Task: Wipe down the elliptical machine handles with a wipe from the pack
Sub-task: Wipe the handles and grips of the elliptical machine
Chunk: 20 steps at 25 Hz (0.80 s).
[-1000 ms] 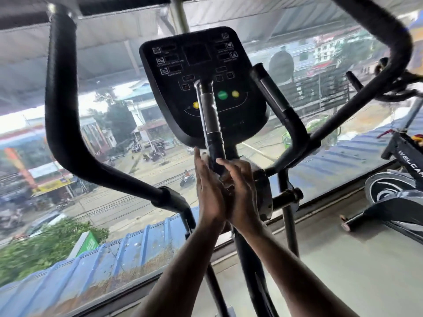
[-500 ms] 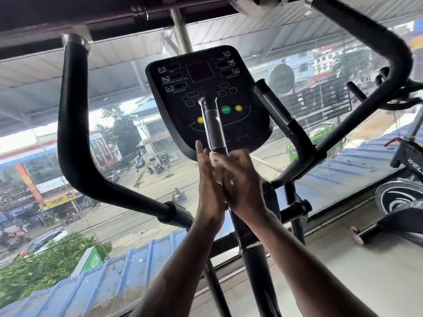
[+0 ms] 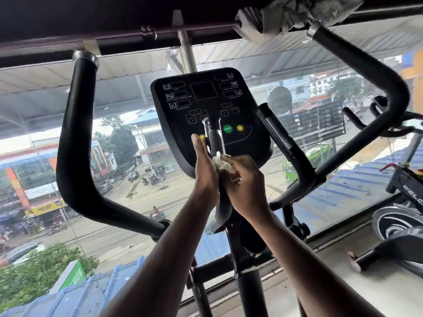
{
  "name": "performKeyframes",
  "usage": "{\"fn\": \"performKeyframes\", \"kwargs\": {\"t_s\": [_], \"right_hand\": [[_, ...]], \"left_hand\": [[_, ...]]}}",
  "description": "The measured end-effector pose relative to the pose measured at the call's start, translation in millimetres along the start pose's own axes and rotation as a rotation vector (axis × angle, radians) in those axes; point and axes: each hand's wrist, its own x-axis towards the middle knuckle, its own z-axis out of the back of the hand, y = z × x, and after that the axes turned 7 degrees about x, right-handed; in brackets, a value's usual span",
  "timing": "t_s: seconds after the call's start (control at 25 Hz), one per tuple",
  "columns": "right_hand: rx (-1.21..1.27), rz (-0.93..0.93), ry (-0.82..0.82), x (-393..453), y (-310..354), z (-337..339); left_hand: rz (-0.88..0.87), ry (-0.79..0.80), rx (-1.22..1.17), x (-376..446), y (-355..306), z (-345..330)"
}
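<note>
The elliptical's black console (image 3: 206, 92) faces me, with a short inner handle (image 3: 214, 133) rising in front of it. My right hand (image 3: 246, 186) grips a crumpled white wipe (image 3: 223, 164) wrapped round this handle. My left hand (image 3: 204, 170) presses flat against the handle's left side, fingers straight and pointing up. A pale tail of the wipe hangs below both hands. The second inner handle (image 3: 281, 138) stands untouched to the right. The long left handle (image 3: 71, 143) and long right handle (image 3: 377, 72) curve up on either side.
A window wall stands just behind the machine, with a street far below. An exercise bike (image 3: 407, 202) sits on the floor at the right. A grey cloth (image 3: 286, 14) is bunched on the overhead rail at the top right.
Both hands have slid up the inner handle from near its base to just below its silver section. The white wipe now shows between them.
</note>
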Motion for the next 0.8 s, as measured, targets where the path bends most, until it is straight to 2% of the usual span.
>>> {"fn": "performKeyframes", "kwargs": {"t_s": [0.08, 0.24, 0.36, 0.44, 0.48, 0.56, 0.64, 0.68, 0.72, 0.76, 0.8], "right_hand": [[-0.045, 0.064, 0.025, 7.7, 3.5, -3.2], [-0.159, -0.048, -0.016, 72.2, 4.6, -25.7], [-0.31, -0.063, 0.08, 85.8, 12.1, -40.4], [-0.315, -0.083, 0.094, 84.6, 16.3, -40.9], [-0.278, -0.137, 0.082, 87.5, 14.7, -41.6], [-0.043, -0.412, 0.078, 101.1, 7.7, -39.6], [0.561, -0.801, 0.124, 111.8, 1.6, -34.0], [0.812, -0.937, 0.115, 112.9, 0.0, -33.0], [0.886, -0.989, 0.101, 111.6, -1.8, -33.5], [0.811, -0.951, 0.098, 110.6, -1.6, -35.8], [0.6, -0.823, 0.093, 110.8, -0.6, -38.2]], "left_hand": [[-0.015, 0.024, -0.03, 7.8, 0.2, -2.2], [-0.1, 0.045, -0.025, 20.5, 13.8, -2.2], [-0.127, 0.035, 0.024, 25.6, 15.3, -2.0], [-0.143, 0.038, 0.03, 26.8, 16.3, -2.4], [-0.135, 0.033, 0.016, 30.8, 21.2, -1.1], [-0.115, -0.008, 0.026, 34.0, 26.3, -0.4], [-0.098, -0.065, 0.085, 36.4, 28.6, 1.8], [-0.097, -0.075, 0.11, 37.2, 30.6, 1.7], [-0.088, -0.077, 0.114, 38.1, 33.6, 2.0], [-0.08, -0.076, 0.108, 37.6, 34.5, 2.2], [-0.069, -0.079, 0.082, 37.6, 34.5, 2.3]]}}
